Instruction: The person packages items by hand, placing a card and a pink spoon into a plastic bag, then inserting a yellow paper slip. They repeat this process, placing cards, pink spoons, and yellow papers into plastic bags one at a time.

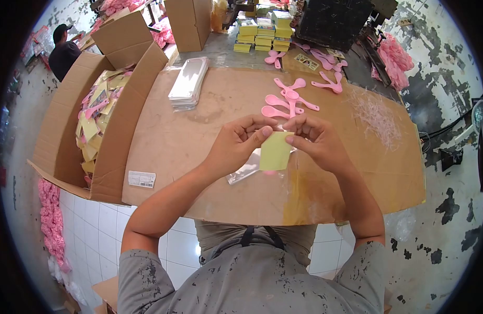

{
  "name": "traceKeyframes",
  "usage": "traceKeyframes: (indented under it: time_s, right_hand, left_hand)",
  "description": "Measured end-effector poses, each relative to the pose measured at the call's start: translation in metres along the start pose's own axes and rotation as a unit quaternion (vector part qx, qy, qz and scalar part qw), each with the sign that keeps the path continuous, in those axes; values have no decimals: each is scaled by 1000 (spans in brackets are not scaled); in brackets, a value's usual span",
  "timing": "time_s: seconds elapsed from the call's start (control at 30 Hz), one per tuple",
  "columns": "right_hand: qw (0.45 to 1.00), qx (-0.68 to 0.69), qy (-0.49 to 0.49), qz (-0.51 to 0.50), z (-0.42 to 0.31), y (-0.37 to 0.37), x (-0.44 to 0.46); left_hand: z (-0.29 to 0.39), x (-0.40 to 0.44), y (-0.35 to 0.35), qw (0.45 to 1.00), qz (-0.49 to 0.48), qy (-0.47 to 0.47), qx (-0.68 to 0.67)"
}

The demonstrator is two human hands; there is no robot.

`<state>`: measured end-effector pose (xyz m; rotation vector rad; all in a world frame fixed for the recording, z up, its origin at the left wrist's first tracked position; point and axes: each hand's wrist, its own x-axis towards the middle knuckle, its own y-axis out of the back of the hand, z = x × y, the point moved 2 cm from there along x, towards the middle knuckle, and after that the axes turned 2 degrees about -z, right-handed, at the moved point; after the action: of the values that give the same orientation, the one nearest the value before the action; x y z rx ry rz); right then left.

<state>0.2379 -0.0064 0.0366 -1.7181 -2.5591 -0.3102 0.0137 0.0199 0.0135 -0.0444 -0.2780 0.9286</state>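
My left hand (242, 139) and my right hand (319, 142) are raised over the table, pinching a pale yellow card (275, 152) at its upper corners. A bit of pink shows below the card's lower edge; the rest of that pink thing is hidden. Behind and left of the card, a clear plastic bag (245, 171) is partly visible; whether my fingers also grip it, I cannot tell. Just beyond my fingertips lie several pink measuring spoons (275, 111) in a loose pile. Another small group of pink spoons (331, 83) rests farther right.
At left stands an open cardboard box (108, 172) filled with packed cards and spoons. A stack of clear bags (188, 83) lies behind my left hand. Card stacks (265, 34) are at the back, plastic strips (377, 115) at right. Far left, a person (64, 55) faces away.
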Motion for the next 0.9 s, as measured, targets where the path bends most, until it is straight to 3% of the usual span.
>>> traceKeyframes:
  time_s: [0.03,0.27,0.43,0.67,0.77,0.9]
  right_hand:
    - [999,50,3,-4,0,3,1]
    - [997,68,-4,24,0,11,-3]
    - [996,81,7,36,9,17,-3]
    - [998,-6,56,-7,6,29,-3]
    - [998,-7,55,-17,1,28,-3]
    - [998,-16,62,-3,8,23,-3]
  left_hand:
    - [4,0,-1,1000,-7,0,-2]
    - [3,1,2,999,9,24,44]
    - [4,-1,1,997,25,-9,66]
    - [1,0,13,997,-27,-26,74]
    - [3,2,12,999,-25,18,-37]
    - [0,3,8,999,-23,28,38]
